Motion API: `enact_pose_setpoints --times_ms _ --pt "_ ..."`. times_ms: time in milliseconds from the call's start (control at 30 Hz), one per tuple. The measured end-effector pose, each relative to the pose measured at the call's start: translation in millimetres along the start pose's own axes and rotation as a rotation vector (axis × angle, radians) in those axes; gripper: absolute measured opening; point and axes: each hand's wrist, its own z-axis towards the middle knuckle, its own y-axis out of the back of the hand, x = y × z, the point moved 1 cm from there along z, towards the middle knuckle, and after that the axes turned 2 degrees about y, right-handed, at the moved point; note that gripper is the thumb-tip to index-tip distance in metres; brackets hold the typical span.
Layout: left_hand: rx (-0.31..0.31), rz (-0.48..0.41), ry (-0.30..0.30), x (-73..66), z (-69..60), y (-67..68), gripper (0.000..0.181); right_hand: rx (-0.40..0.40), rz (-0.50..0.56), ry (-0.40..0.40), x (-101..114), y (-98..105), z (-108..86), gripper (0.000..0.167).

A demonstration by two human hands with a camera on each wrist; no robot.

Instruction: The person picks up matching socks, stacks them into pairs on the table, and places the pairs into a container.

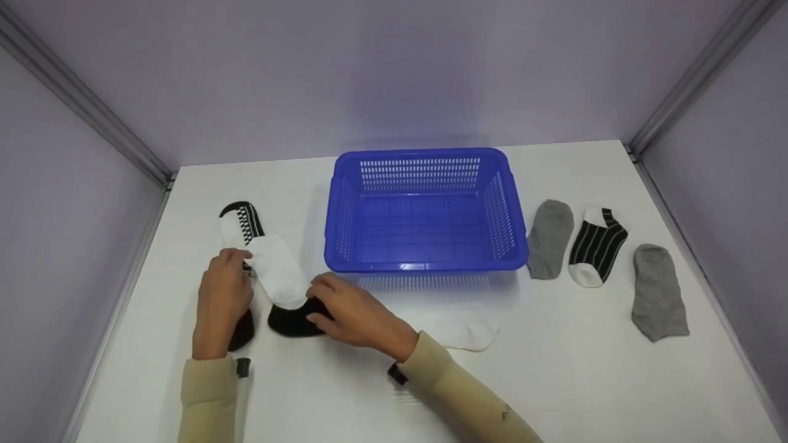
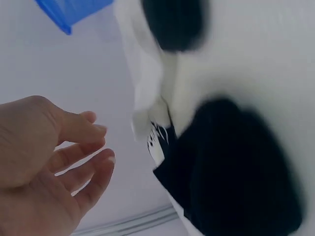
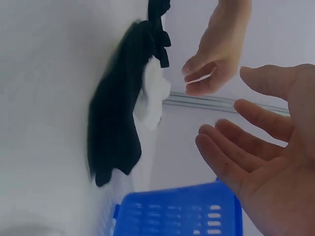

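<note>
My left hand (image 1: 225, 295) hovers near a white sock (image 1: 280, 271) and a black sock (image 1: 244, 332), its fingers loosely bent with nothing between them in the left wrist view. Beyond it lies a black-and-white sock with a checkered strip (image 1: 246, 223). The white sock partly covers another black sock (image 1: 292, 323). Over that black sock's right end is my right hand (image 1: 354, 314); the right wrist view shows its fingers (image 3: 221, 162) spread, raised off the cloth and holding nothing.
A blue plastic basket (image 1: 425, 267) stands at the middle back. To its right lie a grey sock (image 1: 550, 240), a black striped sock (image 1: 598, 249) and another grey sock (image 1: 659, 292). Another white sock (image 1: 471, 332) lies in front of the basket, beside my right forearm. Walls enclose the table.
</note>
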Motion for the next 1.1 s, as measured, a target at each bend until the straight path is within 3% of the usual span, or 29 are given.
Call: enact_pose_setpoints --times_ms 133,333,433,600,700,867,1100 --pt "0.041 0.099 -0.042 9.2 8.7 -5.5 0.033 0.018 -0.011 -0.053 3 -16 17.5 0.038" --pt "0.208 0.020 -0.050 24.3 12.0 -14.1 0.060 0.002 -0.139 -0.013 6 -45 38.3 0.029" --pt "0.272 -0.011 -0.055 26.8 15.5 -18.1 0.069 0.026 -0.194 -0.019 5 -57 45.7 0.037" --pt "0.371 -0.041 -0.020 25.2 21.4 -21.1 0.065 0.143 -0.187 -0.116 0 -66 54.7 0.063" --pt "0.395 -0.041 -0.006 24.7 23.6 -20.9 0.059 0.183 -0.184 -0.136 -4 -68 57.6 0.059" --pt "0.331 -0.049 -0.045 23.7 27.7 -21.6 0.045 0.142 -0.180 -0.125 -12 -67 60.3 0.024" --pt "0.083 -0.106 -0.084 19.9 32.2 -17.4 0.026 -0.029 0.046 -0.183 -20 -60 59.4 0.019"
